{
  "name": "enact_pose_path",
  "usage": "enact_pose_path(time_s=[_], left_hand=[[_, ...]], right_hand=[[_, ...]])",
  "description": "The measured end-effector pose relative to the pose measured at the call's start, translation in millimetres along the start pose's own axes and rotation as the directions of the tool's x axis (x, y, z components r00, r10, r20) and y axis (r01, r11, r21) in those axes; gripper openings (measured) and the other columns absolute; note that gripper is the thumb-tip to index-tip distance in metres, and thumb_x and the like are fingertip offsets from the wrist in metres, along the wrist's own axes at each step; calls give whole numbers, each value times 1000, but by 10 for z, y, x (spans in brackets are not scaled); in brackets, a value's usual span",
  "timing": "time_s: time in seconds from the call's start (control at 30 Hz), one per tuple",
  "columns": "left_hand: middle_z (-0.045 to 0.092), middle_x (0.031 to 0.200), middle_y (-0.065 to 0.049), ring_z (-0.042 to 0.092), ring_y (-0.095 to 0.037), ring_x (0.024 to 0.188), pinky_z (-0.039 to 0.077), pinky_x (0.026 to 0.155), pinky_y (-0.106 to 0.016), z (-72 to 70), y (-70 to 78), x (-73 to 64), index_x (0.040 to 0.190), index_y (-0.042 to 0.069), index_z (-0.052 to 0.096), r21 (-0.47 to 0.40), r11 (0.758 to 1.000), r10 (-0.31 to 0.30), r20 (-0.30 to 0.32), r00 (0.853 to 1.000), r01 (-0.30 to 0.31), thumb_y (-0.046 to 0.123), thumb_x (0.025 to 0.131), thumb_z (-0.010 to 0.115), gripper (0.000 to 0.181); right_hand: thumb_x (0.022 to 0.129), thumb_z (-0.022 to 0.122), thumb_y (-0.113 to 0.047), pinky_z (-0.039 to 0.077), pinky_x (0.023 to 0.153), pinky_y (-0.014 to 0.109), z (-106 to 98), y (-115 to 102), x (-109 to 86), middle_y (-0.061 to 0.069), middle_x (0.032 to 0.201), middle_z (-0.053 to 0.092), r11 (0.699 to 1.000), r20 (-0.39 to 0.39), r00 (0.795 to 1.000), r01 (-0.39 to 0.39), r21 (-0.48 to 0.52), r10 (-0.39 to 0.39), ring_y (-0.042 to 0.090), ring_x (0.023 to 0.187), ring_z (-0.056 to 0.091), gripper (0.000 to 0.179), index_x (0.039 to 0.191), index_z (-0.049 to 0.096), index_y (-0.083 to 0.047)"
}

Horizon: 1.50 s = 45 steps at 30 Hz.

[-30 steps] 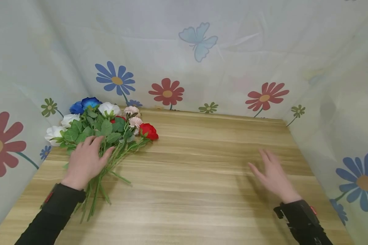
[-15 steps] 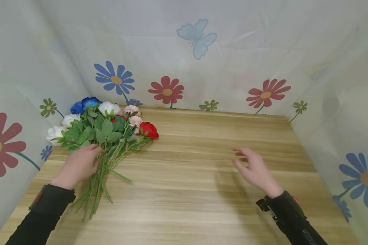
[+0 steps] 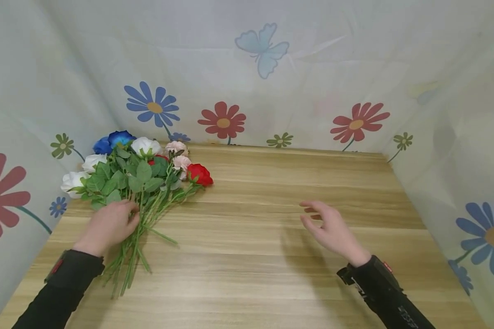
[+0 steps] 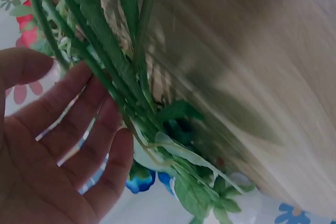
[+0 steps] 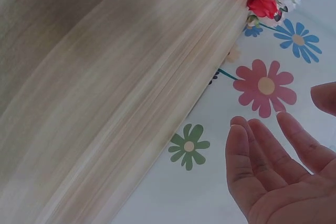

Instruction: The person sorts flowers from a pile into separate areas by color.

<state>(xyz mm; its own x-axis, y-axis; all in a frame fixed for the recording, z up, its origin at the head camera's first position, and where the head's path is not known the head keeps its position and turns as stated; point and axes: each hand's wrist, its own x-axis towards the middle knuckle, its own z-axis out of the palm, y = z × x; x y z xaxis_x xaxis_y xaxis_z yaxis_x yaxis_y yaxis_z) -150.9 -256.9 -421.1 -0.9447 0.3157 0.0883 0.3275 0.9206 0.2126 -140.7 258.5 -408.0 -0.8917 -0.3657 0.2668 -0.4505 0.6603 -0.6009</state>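
Note:
A bunch of artificial flowers [image 3: 136, 176] lies on the left of the table, with white, blue, red and pale pink heads and green leaves. Its green stems [image 3: 131, 262] fan toward the near edge. My left hand [image 3: 111, 226] is at the stems just below the leaves. In the left wrist view its fingers [image 4: 73, 124] reach the stems with little bend, the thumb held apart from them. My right hand [image 3: 331, 230] hovers over the right half of the table, fingers relaxed and slightly bent, holding nothing. The right wrist view shows its fingertips apart from the flowers.
The wood-grain table [image 3: 247, 274] is bordered at the back and both sides by a pale cloth [image 3: 313, 73] printed with flowers and a butterfly. One red rose [image 3: 199, 175] sticks out at the right of the bunch. A dark sleeve covers each forearm.
My left hand has drawn back from the leaves to the stems, its fingers bending more. My right hand has moved left across the table. The flowers lie nearly as before.

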Motion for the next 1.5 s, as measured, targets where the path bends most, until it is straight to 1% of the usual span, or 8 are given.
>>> enact_pose_path(time_s=[0.13, 0.33, 0.57, 0.73, 0.87, 1.13, 1.4, 1.5], left_hand=[[63, 84, -12, 59, -27, 68, 48, 60, -45, 27, 33, 23, 92, 2, 67, -18, 999, -45, -6, 999, 45, 23, 91, 61, 22], [58, 72, -7, 50, -19, 56, 42, 52, -38, 33, 78, 44, 81, 4, 64, -99, 990, -103, -29, 994, 100, 20, 90, 61, 18], [61, 74, -9, 51, -17, 57, 42, 53, -34, -14, 121, 47, 93, -2, 64, -272, 944, -187, 28, 982, 188, 22, 94, 57, 25], [55, 63, -4, 48, -17, 52, 38, 49, -32, -38, 151, 39, 96, -2, 63, -362, 905, -217, 53, 975, 222, 25, 97, 52, 29], [56, 58, -3, 53, -19, 50, 38, 46, -32, -83, 200, 26, 98, -2, 61, -422, 877, -228, 55, 972, 229, 29, 99, 49, 33], [64, 71, -9, 61, -21, 57, 47, 49, -33, -175, 351, 60, 108, -1, 57, -478, 843, -248, 63, 967, 248, 38, 99, 46, 42], [64, 68, -7, 63, -23, 58, 49, 52, -34, -157, 617, 271, 104, 4, 59, -556, 812, -182, 45, 982, 176, 37, 98, 50, 34], [64, 70, -7, 64, -27, 60, 52, 54, -35, -151, 741, 371, 103, 4, 59, -614, 773, -155, 56, 986, 157, 33, 98, 52, 30]], right_hand=[[94, 58, -12, 51, 83, 51, 26, 3, -6, 20, 123, 58, 1000, 4, 1000, 7, 1, -7, 37, 104, 59, 34, 124, 55, 3], [93, 58, -12, 52, 83, 51, 44, -3, -14, 20, 123, 58, 1000, 18, 1000, 0, -2, 0, 36, 104, 59, 34, 123, 55, 3], [93, 58, -11, 52, 83, 51, 57, -4, -19, 20, 122, 58, 1000, 20, 1000, -2, -6, 2, 36, 103, 59, 33, 122, 55, 3], [93, 58, -10, 52, 82, 51, 77, -2, -15, 20, 122, 58, 1000, 27, 1000, 5, -5, -5, 37, 103, 59, 33, 123, 55, 4], [93, 59, -10, 52, 82, 50, 97, 0, -6, 20, 121, 59, 1000, 33, 999, 2, -6, -2, 37, 103, 60, 34, 124, 55, 3], [93, 60, -14, 52, 83, 49, 130, -25, 1, 19, 121, 59, 1000, 64, 998, -8, 0, 8, 34, 103, 60, 35, 124, 55, 3], [96, 57, -18, 51, 86, 49, 177, -147, 14, 18, 124, 58, 994, 116, 993, -18, 104, 6, 35, 107, 58, 35, 126, 54, -1], [96, 57, -17, 51, 86, 47, 214, -195, 29, 18, 123, 58, 984, 143, 990, -43, 176, 18, 32, 106, 59, 33, 126, 55, -3]])
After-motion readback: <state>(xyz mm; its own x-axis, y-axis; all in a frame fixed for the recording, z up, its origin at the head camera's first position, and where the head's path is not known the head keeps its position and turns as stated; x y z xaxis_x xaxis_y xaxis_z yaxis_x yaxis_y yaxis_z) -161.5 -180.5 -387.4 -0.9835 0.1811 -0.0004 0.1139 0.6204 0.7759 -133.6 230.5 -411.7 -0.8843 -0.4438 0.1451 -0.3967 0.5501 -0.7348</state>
